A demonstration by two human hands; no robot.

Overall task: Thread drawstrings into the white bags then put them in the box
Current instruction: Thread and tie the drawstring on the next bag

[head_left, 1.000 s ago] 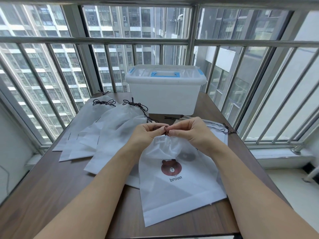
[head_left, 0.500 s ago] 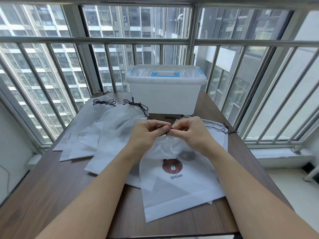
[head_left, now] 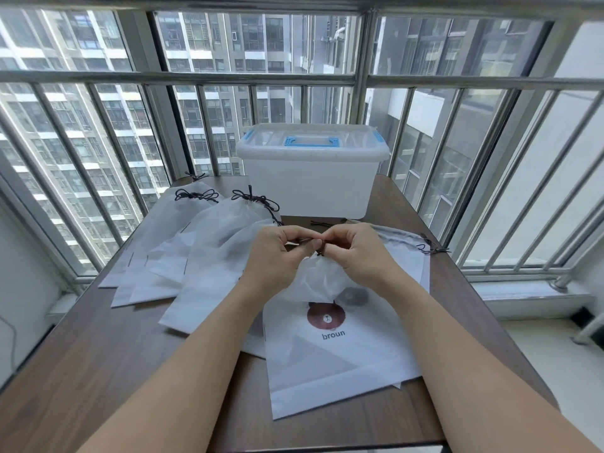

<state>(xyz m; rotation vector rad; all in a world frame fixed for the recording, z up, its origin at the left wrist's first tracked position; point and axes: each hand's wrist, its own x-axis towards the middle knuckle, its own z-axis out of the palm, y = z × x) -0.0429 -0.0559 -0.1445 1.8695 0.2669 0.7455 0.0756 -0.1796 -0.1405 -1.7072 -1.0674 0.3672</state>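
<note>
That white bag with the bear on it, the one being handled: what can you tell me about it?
The bear bag is a flat pouch of thin, slightly see-through white fabric, printed with a brown bear face above the word "broun". It lies on the wooden table, its bottom edge nearest the person and its left side overlapping another white bag. Its neck is gathered and lifted where the left hand and right hand pinch a dark drawstring at its mouth.

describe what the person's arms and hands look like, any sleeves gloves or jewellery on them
Both forearms are bare all the way to the bottom edge of the picture, with no sleeve in view. The left hand and right hand wear no gloves, and no ring, watch or bracelet shows on the fingers or wrists. The nails that show look short and unpainted. No marks or tattoos are visible on either arm.
</note>
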